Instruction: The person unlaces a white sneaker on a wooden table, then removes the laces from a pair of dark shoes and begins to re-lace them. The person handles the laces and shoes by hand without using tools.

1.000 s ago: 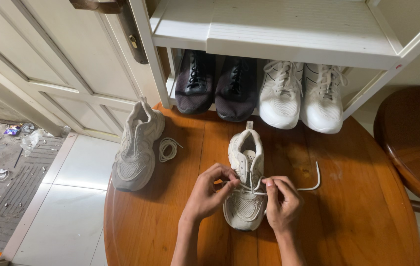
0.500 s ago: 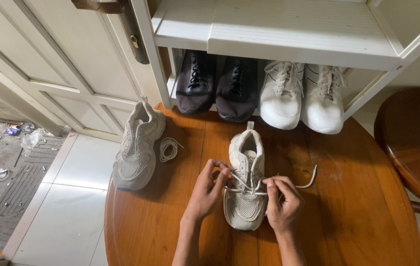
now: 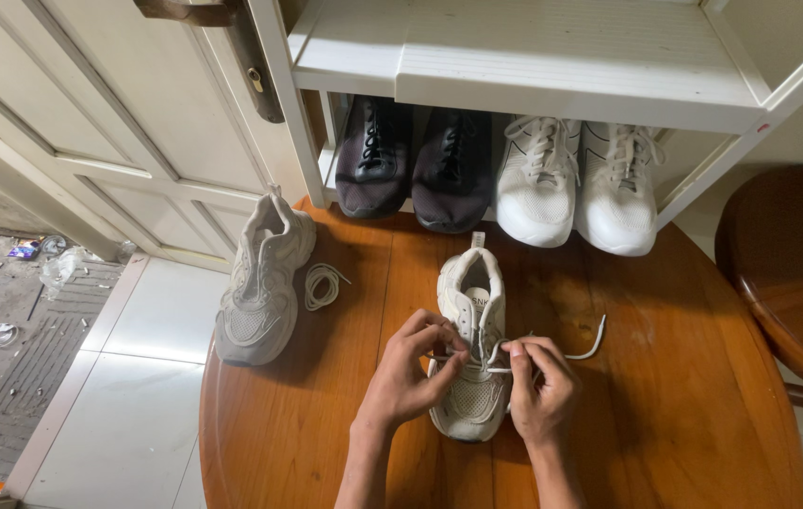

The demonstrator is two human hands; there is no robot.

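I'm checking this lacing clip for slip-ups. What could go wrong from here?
1. The lace's free end trails loose across the round wooden table to the right; a hard pull by the right hand might draw it uneven.
2. The left hand works at the eyelets without gripping the beige sneaker, so it may slide or twist.
3. The second sneaker overhangs the table's left edge and might tip off if bumped.

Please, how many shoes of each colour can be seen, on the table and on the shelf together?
Beige shoes: 2, one between the left hand and right hand at, one lying near the table edge
Black shoes: 2
White shoes: 2
Total: 6
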